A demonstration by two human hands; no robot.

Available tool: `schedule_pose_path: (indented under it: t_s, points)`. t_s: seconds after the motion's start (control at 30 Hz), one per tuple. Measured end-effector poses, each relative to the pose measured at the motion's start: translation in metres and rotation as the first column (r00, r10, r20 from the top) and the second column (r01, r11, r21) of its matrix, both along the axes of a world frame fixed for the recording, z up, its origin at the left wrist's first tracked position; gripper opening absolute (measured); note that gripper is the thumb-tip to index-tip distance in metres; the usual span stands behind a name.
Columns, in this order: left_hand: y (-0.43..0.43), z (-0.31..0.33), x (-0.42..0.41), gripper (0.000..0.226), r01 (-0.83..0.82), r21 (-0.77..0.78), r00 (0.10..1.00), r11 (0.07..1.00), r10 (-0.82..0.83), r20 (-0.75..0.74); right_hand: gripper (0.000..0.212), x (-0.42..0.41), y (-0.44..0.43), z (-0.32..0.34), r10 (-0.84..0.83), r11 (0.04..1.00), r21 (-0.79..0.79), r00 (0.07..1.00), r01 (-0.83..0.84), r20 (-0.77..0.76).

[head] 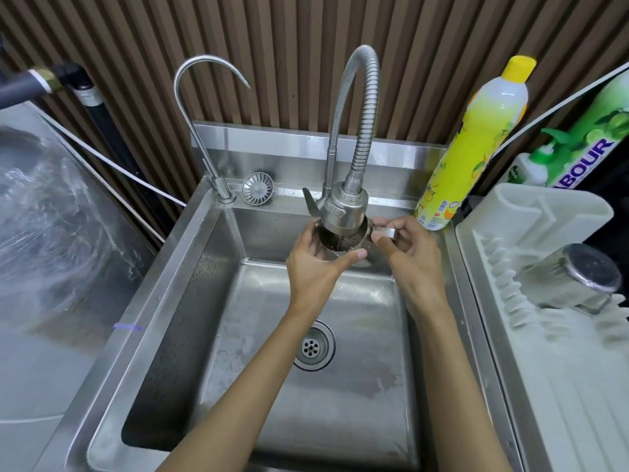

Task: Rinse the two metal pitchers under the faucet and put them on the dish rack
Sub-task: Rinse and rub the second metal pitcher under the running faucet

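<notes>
Now, the head view. Pitcher (335, 240) held mouth up right beneath the faucet (344, 208) head, over the back part of the sink (357, 403). Rim nearly touching the spray end. Left grip (313, 264) wrapped round the pitcher's left side, thumb laid across the front wall, fingers curled behind. Right grip (408, 253) pinching the handle (386, 232) on the pitcher's right side, between thumb and fingertips. Both forearms reaching in from the bottom edge, across the basin. Dark streaks inside the pitcher just under the head; running water or not, cannot tell.

Second pitcher (571, 277) already on the rack (544, 212), to the right of the sink. Tipped on its side among the pegs, round base turned toward the camera, well apart from both grips.

Drain (313, 345) in the basin floor, between the two forearms, just beside the left one. Thin tap (204, 97) at the sink's back left corner, curved spout arching to the right. Strainer (257, 189) lying on the back ledge, between tap and faucet. Yellow bottle (476, 148) upright at the back right corner, near the right grip and beside the rack's far end. Green pack (578, 148) leaning behind the rack. Table (51, 233) on the left, surface streaked and wet-looking. White cable (119, 165) running along its far edge toward the sink's back left corner.
</notes>
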State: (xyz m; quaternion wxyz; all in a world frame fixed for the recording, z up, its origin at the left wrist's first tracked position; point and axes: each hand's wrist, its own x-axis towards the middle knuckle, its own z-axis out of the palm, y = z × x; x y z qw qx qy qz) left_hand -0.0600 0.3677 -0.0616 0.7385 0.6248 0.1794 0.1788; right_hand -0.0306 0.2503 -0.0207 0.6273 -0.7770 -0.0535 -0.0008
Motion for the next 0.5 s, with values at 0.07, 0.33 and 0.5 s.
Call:
schedule_pose_path:
  t_s: [0.07,0.33,0.5]
  points:
    - [0.003,0.003,0.003,0.071,-0.097,0.152,0.994,0.984,0.089,0.057,0.022,0.004,0.005,-0.008,0.076,0.978,0.2,0.993,-0.058,-0.087]
    - [0.006,0.014,-0.013,0.077,-0.267,0.642,0.963,0.719,0.187,0.192,0.017,-0.002,0.018,-0.035,0.316,0.781,0.624,0.867,-0.007,-0.386]
    - [0.011,0.01,-0.019,0.064,-0.223,0.609,0.971,0.761,0.229,0.07,0.014,-0.008,0.012,-0.027,0.141,0.967,0.248,0.924,-0.052,-0.357]
